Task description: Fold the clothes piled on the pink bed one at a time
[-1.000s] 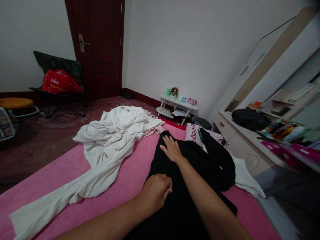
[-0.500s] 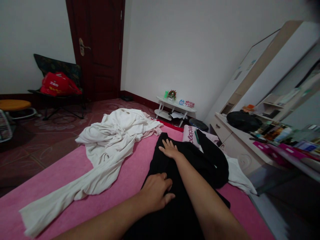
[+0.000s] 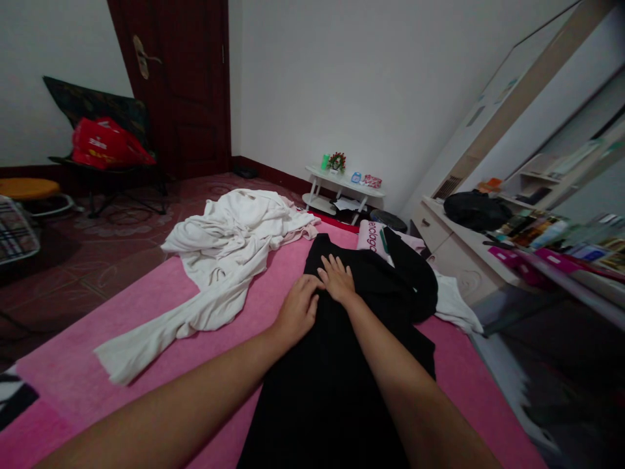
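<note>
A black garment lies lengthwise in front of me on the pink bedspread. My right hand rests flat on its upper part, fingers spread. Just left of it, my left hand has its fingers bent and closed at the garment's left edge, close to the right fingertips. The cloth under the left fingers is partly hidden. A crumpled white long-sleeved garment is spread to the left, one sleeve stretching toward me.
Beyond the black garment lie a folded pink piece with lettering and white cloth. A white side table stands by the wall. On the right is a cluttered dresser; at left, a chair holds a red bag.
My left hand has moved forward up the garment's left edge, next to my right hand. The right hand stays flat on the cloth. The view has shifted slightly.
</note>
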### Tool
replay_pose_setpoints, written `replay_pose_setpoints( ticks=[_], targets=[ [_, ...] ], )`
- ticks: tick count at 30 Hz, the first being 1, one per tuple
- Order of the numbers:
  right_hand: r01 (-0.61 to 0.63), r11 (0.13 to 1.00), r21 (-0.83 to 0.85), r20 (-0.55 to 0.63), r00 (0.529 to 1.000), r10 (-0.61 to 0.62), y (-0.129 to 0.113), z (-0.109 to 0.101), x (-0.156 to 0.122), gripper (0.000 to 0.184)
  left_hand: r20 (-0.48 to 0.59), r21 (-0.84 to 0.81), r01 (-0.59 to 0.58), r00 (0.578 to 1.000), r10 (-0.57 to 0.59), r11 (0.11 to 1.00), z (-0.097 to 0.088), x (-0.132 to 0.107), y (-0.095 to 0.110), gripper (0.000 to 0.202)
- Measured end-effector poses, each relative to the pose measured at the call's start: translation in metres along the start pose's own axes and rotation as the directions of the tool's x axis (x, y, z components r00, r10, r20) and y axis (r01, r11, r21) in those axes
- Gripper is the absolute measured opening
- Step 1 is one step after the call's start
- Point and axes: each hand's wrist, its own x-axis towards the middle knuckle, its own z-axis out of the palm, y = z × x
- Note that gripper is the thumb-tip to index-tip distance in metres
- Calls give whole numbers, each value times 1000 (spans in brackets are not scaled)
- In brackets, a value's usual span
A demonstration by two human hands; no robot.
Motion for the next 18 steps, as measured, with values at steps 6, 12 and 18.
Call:
replay_pose_setpoints(
  ticks=[6, 12, 18],
  targets=[
    [171, 980, 107, 51, 983, -177, 2, -5, -91, 55, -118, 4, 194, 974, -192, 981, 1, 5, -22, 34],
    [447, 824, 348, 86, 860, -503, -17, -53, -200, 80, -83, 4, 202, 976, -201, 979, 4, 5, -26, 30],
    [566, 747, 350, 236, 718, -655, -40, -71, -240, 56, -55, 27, 210, 977, -208, 977, 4, 6, -26, 32]
  ],
)
